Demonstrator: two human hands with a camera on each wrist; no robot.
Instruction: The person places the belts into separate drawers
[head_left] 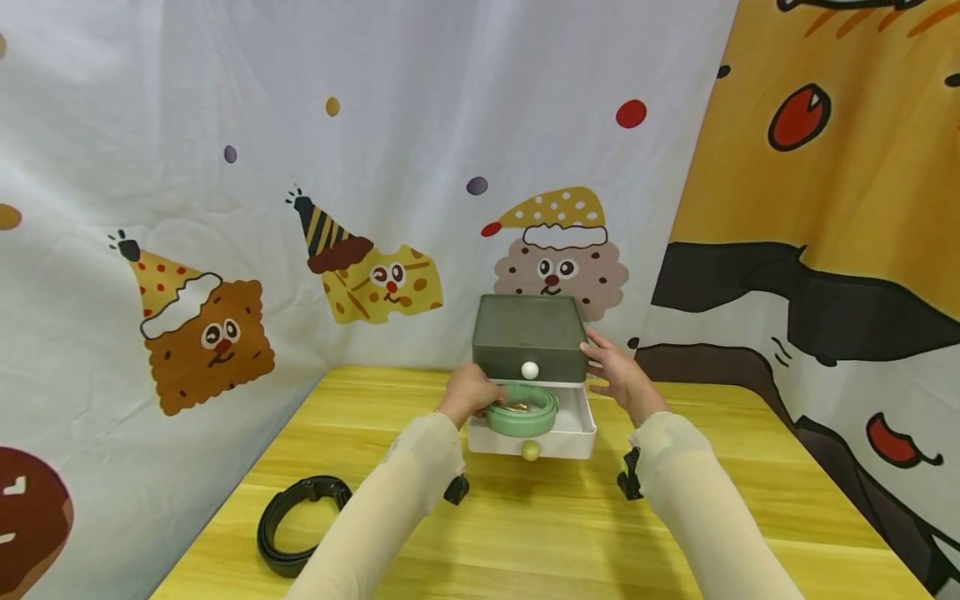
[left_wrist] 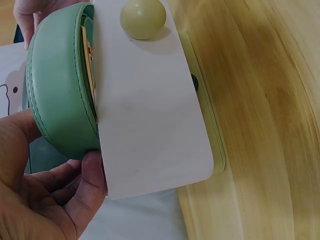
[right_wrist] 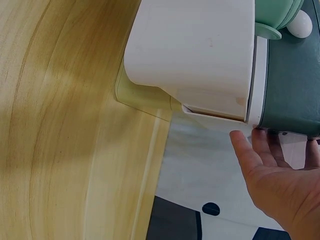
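A coiled green belt [head_left: 522, 425] with a gold buckle is at the pulled-out white lower drawer [head_left: 576, 446], part of it rising above the front rim. My left hand [head_left: 471, 392] pinches the coil's left side between thumb and fingers, as the left wrist view of the belt [left_wrist: 60, 80] shows. The dark green drawer unit [head_left: 528, 321] has a closed upper drawer with a white knob [head_left: 530, 370]. With fingers extended, my right hand [head_left: 622, 379] touches that unit's right side. How far down the belt sits inside the drawer is hidden by the drawer front.
A coiled black belt [head_left: 273, 525] lies on the wooden table [head_left: 555, 533] at the front left, partly behind my left sleeve. Behind the table hangs a white curtain [head_left: 420, 150] with cartoon prints. The lower drawer carries a yellow-green knob [head_left: 531, 450].
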